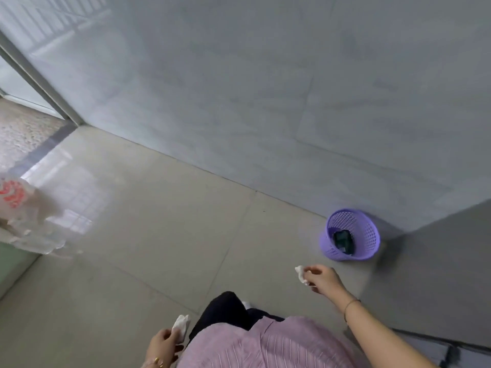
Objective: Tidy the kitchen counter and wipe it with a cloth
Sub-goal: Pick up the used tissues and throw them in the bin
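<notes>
Down at the bottom edge, over the pink striped shirt [265, 346], the left hand [162, 346] is curled around a white crumpled wad [181, 325]. It could be tissue or thin cloth, and the blur won't let me call it. A ring shows on one finger.

A little further out, the right hand [322, 278] reaches forward with a thin bracelet [351, 306] on the wrist. Finger and thumb pinch a small white scrap [301, 273], which is held in the air over the grey floor tiles [164, 235].

Both pieces look soft, nearly weightless and easily squashed. A light pinch anywhere on the bunched body should hold them. A scrap this light will probably flutter, so it likely wants letting go right over the opening, not tossing.

Just beyond that hand, against the wall, stands the purple mesh wastebasket [370, 236], tilted in this wide view, with something dark [342, 240] inside. My read is that the scrap is headed there.

Off to the left, a clear plastic bag with red print [16, 197] sits at the frame edge, and the pale wall [265, 88] rises behind. No counter is in view.
</notes>
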